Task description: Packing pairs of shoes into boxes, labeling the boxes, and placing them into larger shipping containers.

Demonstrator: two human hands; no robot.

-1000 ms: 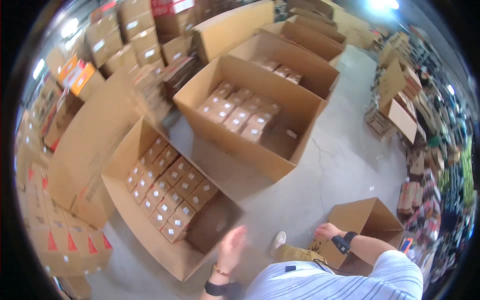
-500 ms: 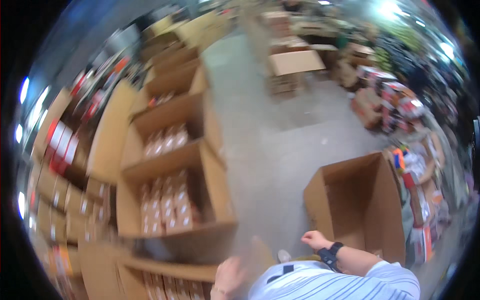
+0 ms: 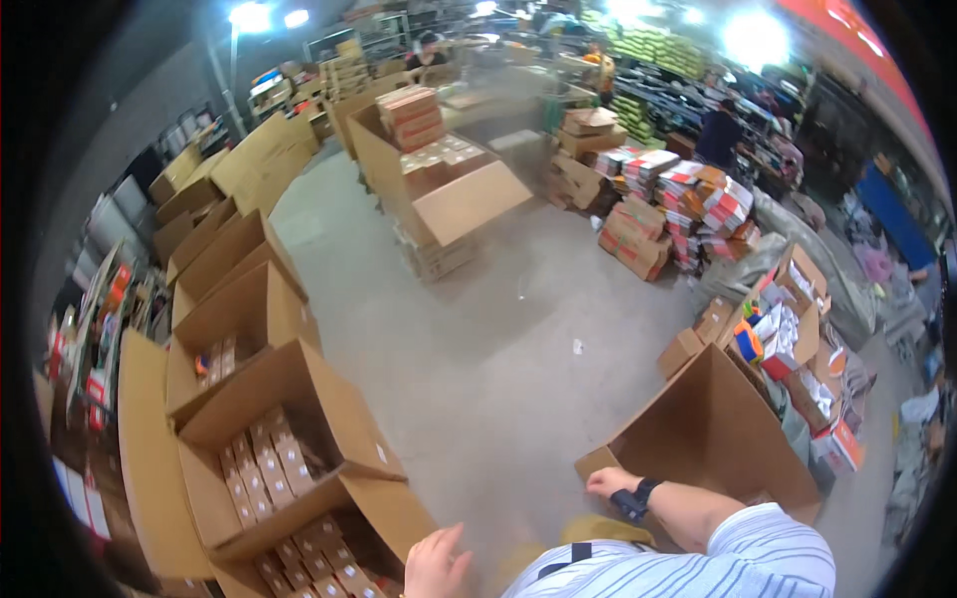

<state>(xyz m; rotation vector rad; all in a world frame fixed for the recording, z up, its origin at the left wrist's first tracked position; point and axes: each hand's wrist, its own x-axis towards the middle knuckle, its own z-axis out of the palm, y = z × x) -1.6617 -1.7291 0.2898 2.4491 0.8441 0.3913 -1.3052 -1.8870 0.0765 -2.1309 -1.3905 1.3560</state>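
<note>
My left hand [image 3: 438,564] is at the lower edge, beside an open cardboard carton [image 3: 377,508] filled with small brown boxes [image 3: 317,560]. Its fingers are apart and hold nothing. My right hand [image 3: 606,484] has its fingers curled in and shows nothing in them; a dark watch [image 3: 634,498] is on that wrist. In the view, this hand overlaps the near left corner of a large open carton [image 3: 713,424]. Whether it touches the cardboard, I cannot tell. The inside of that carton is mostly bare, with something small low in it, partly behind my arm.
Open cartons [image 3: 239,329] stand in a row along the left, several with small boxes inside. Ahead, a loaded carton [image 3: 474,204] with a raised flap sits on a pallet [image 3: 436,257]. Bundled flat cardboard [image 3: 638,237] lies at right; a person [image 3: 720,135] stands behind it.
The view has swung to the right and sharpened; the row of cartons now lies farther left. My right hand now overlaps the large carton's corner. My left hand is lower and nearer the bottom edge.
</note>
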